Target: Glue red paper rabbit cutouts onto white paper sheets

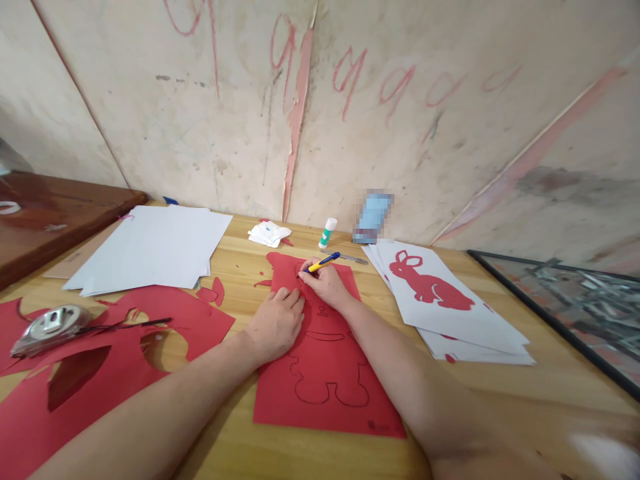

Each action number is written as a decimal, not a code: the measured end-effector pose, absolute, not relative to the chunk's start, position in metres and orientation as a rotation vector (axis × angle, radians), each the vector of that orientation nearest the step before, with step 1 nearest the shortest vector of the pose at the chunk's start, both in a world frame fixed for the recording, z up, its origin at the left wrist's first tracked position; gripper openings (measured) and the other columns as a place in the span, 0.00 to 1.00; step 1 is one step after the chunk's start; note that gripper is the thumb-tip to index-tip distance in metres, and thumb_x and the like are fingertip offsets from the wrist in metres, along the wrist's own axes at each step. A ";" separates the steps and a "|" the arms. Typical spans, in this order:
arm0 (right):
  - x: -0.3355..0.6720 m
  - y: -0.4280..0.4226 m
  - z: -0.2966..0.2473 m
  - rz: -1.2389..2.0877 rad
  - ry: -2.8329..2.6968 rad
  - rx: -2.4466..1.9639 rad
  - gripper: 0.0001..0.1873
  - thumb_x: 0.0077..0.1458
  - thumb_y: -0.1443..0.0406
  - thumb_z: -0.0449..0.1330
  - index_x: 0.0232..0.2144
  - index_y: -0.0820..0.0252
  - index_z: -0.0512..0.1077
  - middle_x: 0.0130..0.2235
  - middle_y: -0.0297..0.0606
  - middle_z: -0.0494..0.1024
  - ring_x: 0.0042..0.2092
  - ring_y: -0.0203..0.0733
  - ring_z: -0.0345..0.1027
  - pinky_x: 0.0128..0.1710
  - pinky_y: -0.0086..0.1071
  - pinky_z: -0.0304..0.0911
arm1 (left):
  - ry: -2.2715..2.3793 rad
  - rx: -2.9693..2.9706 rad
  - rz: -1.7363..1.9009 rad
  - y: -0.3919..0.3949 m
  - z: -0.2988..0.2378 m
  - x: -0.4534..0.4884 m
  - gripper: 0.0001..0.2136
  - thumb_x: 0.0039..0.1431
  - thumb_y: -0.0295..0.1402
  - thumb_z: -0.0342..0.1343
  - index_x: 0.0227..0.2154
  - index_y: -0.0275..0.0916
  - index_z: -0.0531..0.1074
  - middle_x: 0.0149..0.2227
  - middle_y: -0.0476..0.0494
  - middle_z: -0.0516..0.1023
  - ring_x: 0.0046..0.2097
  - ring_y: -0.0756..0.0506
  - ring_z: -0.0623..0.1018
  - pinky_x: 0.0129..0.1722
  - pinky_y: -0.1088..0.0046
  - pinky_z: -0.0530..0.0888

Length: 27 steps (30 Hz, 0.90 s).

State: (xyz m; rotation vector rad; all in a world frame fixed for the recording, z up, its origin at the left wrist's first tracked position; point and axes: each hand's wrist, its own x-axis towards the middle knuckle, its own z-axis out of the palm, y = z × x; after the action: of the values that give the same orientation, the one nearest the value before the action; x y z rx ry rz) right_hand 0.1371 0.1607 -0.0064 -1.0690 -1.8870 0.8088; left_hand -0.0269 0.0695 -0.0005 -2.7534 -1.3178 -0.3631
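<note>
A red paper sheet [325,373] with a pencilled animal outline lies on the wooden table [500,393] in front of me. My left hand [277,322] rests flat on its upper left part, fingers stretched out, pressing it down. My right hand [326,283] is closed on a yellow and blue craft knife [324,261], whose tip touches the red sheet near its top edge, just beyond my left fingertips.
Red paper offcuts [100,373] with cut holes lie at left, with a metal tape dispenser [50,327] on them. White sheets [155,247] lie behind. A white stack with a red rabbit cut-out [430,283] is at right. A glue stick [327,233], crumpled tissue [269,233] and a framed glass pane [570,300] are nearby.
</note>
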 end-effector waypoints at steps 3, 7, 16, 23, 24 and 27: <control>0.137 0.161 -0.007 0.806 -1.884 -1.073 0.04 0.51 0.61 0.57 0.29 0.55 0.68 0.32 0.33 0.76 0.35 0.40 0.68 0.39 0.33 0.63 | -1.312 -2.762 -0.383 0.070 -0.002 -0.027 0.14 0.67 0.30 0.42 0.46 0.33 0.71 0.47 0.33 0.74 0.45 0.38 0.71 0.47 0.58 0.69; 0.137 0.161 -0.007 0.817 -1.881 -1.049 0.04 0.51 0.62 0.57 0.28 0.55 0.68 0.31 0.32 0.75 0.34 0.40 0.68 0.39 0.33 0.62 | -1.297 -2.755 -0.368 0.071 -0.004 -0.027 0.14 0.68 0.30 0.41 0.46 0.33 0.71 0.47 0.33 0.74 0.45 0.38 0.71 0.47 0.58 0.69; 0.138 0.162 -0.007 0.967 -1.749 -1.075 0.08 0.51 0.59 0.59 0.28 0.57 0.69 0.25 0.30 0.72 0.28 0.37 0.64 0.33 0.31 0.60 | -1.294 -2.750 -0.376 0.070 -0.001 -0.028 0.14 0.68 0.30 0.42 0.46 0.32 0.71 0.48 0.33 0.74 0.45 0.39 0.70 0.47 0.59 0.70; 0.138 0.165 0.005 1.083 -1.546 -1.044 0.15 0.47 0.53 0.63 0.30 0.56 0.68 0.22 0.29 0.71 0.24 0.35 0.61 0.26 0.30 0.58 | -1.306 -2.756 -0.351 0.070 0.001 -0.026 0.13 0.67 0.31 0.43 0.44 0.33 0.72 0.46 0.34 0.74 0.45 0.39 0.70 0.46 0.59 0.70; 0.139 0.165 0.009 1.085 -1.510 -1.042 0.15 0.46 0.53 0.64 0.30 0.56 0.68 0.23 0.29 0.71 0.24 0.35 0.62 0.26 0.30 0.58 | -1.310 -2.758 -0.344 0.070 0.001 -0.026 0.13 0.67 0.30 0.43 0.44 0.33 0.72 0.46 0.34 0.74 0.45 0.39 0.70 0.46 0.59 0.70; 0.139 0.162 0.019 1.099 -1.412 -1.057 0.17 0.42 0.53 0.65 0.30 0.56 0.67 0.23 0.29 0.70 0.25 0.34 0.62 0.25 0.29 0.57 | -1.320 -2.761 -0.338 0.070 0.001 -0.026 0.12 0.67 0.30 0.44 0.44 0.33 0.71 0.46 0.34 0.74 0.44 0.39 0.70 0.46 0.60 0.69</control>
State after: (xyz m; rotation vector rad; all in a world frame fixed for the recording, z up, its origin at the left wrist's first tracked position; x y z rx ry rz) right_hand 0.1390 0.1624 0.0191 -1.0568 -1.4121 1.0990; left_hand -0.0258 0.0703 0.0007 -2.7609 -1.3204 -0.3384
